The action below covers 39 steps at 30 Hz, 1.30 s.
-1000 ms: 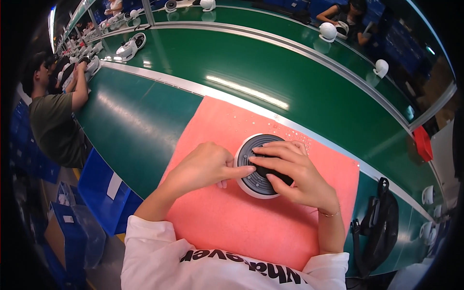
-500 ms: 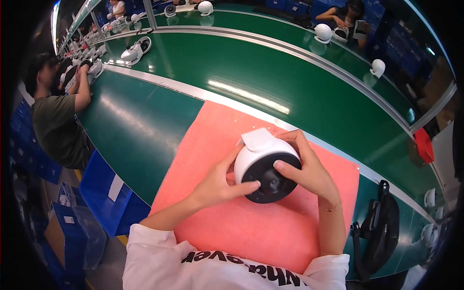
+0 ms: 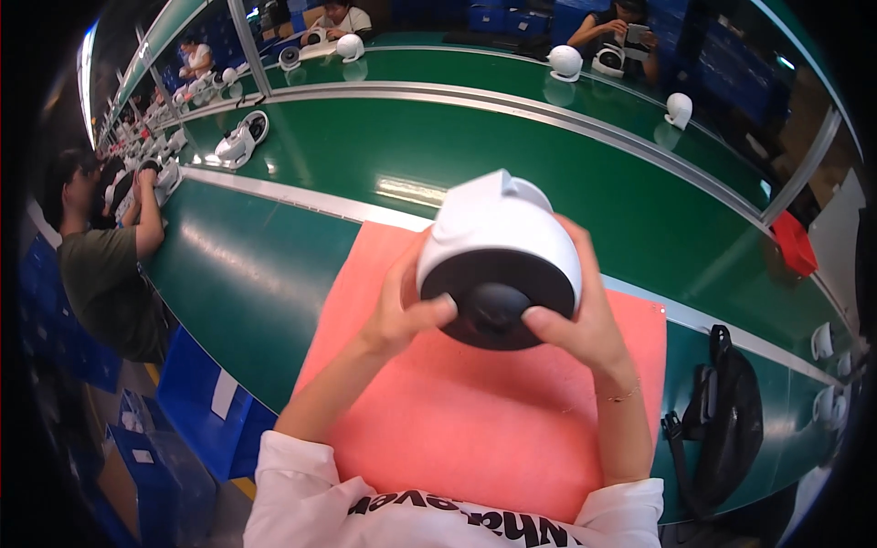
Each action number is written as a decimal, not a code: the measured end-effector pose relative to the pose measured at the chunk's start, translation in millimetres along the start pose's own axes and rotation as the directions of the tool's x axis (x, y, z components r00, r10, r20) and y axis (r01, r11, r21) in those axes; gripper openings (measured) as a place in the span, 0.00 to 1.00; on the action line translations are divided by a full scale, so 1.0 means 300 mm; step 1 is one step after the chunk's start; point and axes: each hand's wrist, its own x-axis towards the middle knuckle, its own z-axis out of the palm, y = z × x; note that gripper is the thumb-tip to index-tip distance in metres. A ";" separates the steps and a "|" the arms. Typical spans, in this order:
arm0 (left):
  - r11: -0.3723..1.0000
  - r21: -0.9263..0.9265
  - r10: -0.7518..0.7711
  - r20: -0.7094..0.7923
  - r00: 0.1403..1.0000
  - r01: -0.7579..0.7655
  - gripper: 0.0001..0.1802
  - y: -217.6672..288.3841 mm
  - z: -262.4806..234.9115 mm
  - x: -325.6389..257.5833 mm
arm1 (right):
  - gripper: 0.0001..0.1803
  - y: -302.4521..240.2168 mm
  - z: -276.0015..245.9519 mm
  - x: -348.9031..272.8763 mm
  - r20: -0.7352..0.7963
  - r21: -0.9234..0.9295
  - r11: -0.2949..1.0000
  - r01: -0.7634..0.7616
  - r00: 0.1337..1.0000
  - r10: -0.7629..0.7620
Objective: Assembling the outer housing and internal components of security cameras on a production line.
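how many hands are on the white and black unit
2: the left hand grips the white-and-black unit at its left side, the right hand at its right. Some fingers are hidden behind it.

Your green counter (image 3: 237,247) carries a pink mat (image 3: 484,429), spread out right in front of you, its far edge reaching the metal rail (image 3: 292,198). On your right, near the mat, a black bag (image 3: 735,420) lies directly on the green surface.
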 end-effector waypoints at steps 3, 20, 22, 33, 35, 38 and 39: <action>0.947 -0.320 -0.113 -0.321 0.940 0.004 0.39 -0.079 0.091 0.049 | 0.51 0.045 0.059 -0.008 -0.156 -0.279 0.949 0.146 0.968 -0.195; 0.975 -0.119 -0.210 -0.241 0.948 0.186 0.30 -0.451 0.248 0.135 | 0.27 0.294 -0.296 0.036 -0.470 0.664 0.748 -0.016 0.769 0.434; 0.863 0.503 0.021 -0.123 0.992 0.044 0.19 -0.530 0.280 0.052 | 0.31 0.339 -0.407 0.025 -0.524 0.732 0.676 0.083 0.703 0.481; 0.798 0.599 -0.205 0.159 0.966 0.071 0.09 -0.366 0.340 -0.008 | 0.33 0.264 -0.617 -0.055 -0.754 0.632 0.738 0.236 0.405 0.517; 0.827 0.555 -0.240 0.215 0.947 0.084 0.09 -0.356 0.349 -0.016 | 0.32 0.273 -0.623 -0.080 -0.731 0.637 0.749 0.183 0.452 0.512; 0.838 0.534 -0.280 0.239 0.930 0.115 0.10 -0.351 0.336 -0.018 | 0.30 0.274 -0.583 -0.103 -0.780 0.576 0.806 0.137 0.386 0.492; 0.841 0.530 -0.270 0.244 0.931 0.105 0.10 -0.349 0.331 -0.022 | 0.31 0.275 -0.553 -0.099 -0.802 0.555 0.825 0.107 0.334 0.496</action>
